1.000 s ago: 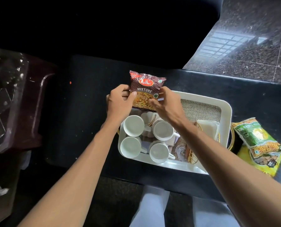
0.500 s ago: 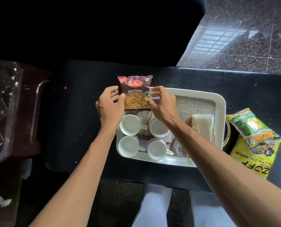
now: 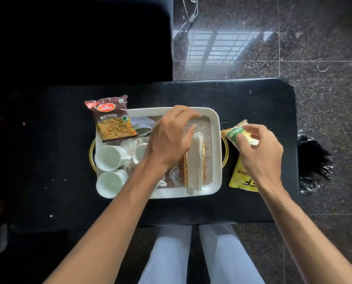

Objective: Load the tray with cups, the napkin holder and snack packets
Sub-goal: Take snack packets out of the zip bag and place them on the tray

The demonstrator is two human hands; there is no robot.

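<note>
A white tray point(image 3: 217, 144) sits on the black table. White cups point(image 3: 109, 157) fill its left half, and a gold napkin holder with white napkins point(image 3: 195, 160) stands in its right half. A red mixture snack packet point(image 3: 111, 119) lies tilted over the tray's far left corner. My left hand point(image 3: 169, 140) hovers over the tray's middle, fingers relaxed, holding nothing. To the right of the tray, my right hand point(image 3: 261, 152) pinches the top of a green snack packet point(image 3: 235, 133). That packet lies on a yellow snack packet point(image 3: 240, 177).
The black table point(image 3: 253, 99) ends just right of the packets, with polished granite floor beyond. A black fringed object point(image 3: 314, 165) lies on the floor by that edge. A dark seat stands behind the table. My legs show below the near edge.
Both hands let go of the red packet, which now rests on the tray's far left corner. My right hand went right to the green packet; my left moved over the tray.
</note>
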